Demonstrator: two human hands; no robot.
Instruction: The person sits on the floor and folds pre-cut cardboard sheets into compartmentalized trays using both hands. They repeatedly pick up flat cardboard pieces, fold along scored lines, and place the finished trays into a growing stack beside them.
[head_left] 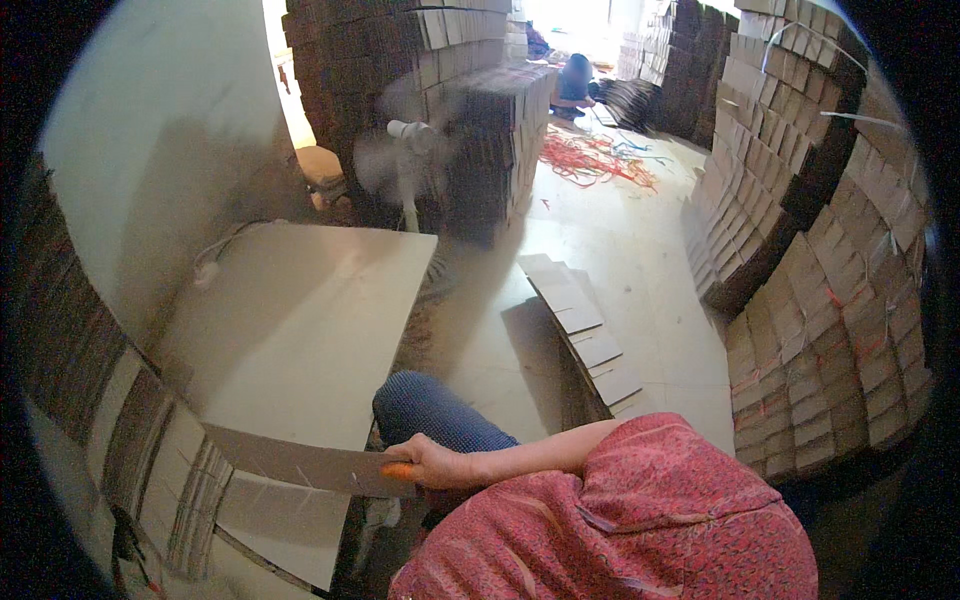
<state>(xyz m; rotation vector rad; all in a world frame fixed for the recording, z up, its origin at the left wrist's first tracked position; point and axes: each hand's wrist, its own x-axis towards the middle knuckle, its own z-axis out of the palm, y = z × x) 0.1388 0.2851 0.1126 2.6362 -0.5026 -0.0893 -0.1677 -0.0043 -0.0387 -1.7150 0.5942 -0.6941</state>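
Note:
My right hand (440,464) reaches across from the right, its fingers closed on the right end of a long grey cardboard strip (300,466). A bright orange patch shows at the fingertips; whether it is a finger cover or something held, I cannot tell. Short pale slits mark the strip, which stands on edge along the near side of a pale flat board (310,320). Below it lie more cardboard pieces (285,520), beside a row of upright sheets (195,500). My left hand is not visible.
A row of overlapping slit cardboard pieces (585,320) lies ahead on the floor. Tall cardboard stacks rise at right (820,340) and behind a spinning fan (410,150). Red straps (590,160) litter the floor near another person (573,85) crouching far off.

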